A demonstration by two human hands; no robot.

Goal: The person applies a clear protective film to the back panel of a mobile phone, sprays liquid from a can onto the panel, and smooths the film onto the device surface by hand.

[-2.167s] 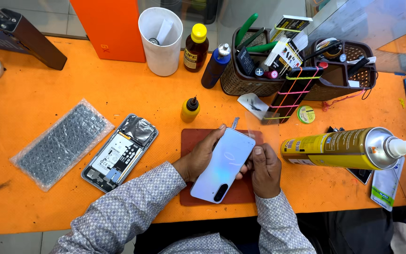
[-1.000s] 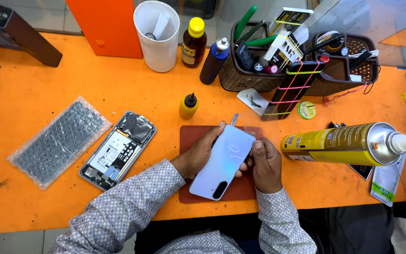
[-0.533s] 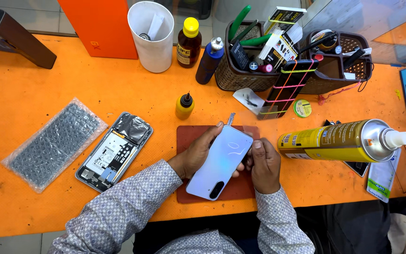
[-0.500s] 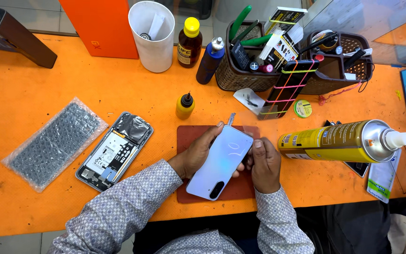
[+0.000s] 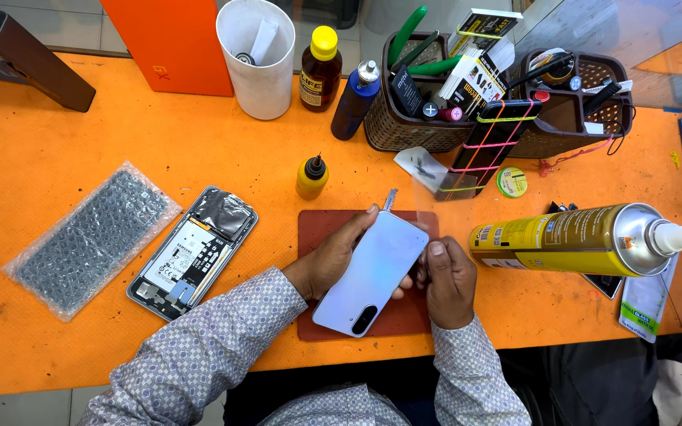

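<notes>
A pale blue-white phone back cover (image 5: 372, 272) is held tilted over a dark red work mat (image 5: 319, 227). My left hand (image 5: 331, 256) cups it from underneath on its left edge. My right hand (image 5: 447, 280) grips its right edge, thumb near the top corner. A thin metal pry tool (image 5: 390, 199) sticks out past the cover's upper end. Left of the mat lies an opened phone body (image 5: 192, 252) with its insides showing, beside a sheet of bubble wrap (image 5: 92, 238).
A yellow spray can (image 5: 570, 239) lies on its side at the right. A small yellow dropper bottle (image 5: 312, 177), a white cup (image 5: 260, 55), a brown bottle (image 5: 321, 68), a blue bottle (image 5: 354, 100) and wicker tool baskets (image 5: 404, 126) stand behind. An orange box (image 5: 171, 43) stands at the back.
Both hands keep hold of the back cover over the mat, with only slight shifts of grip. The camera view has drifted a little.
</notes>
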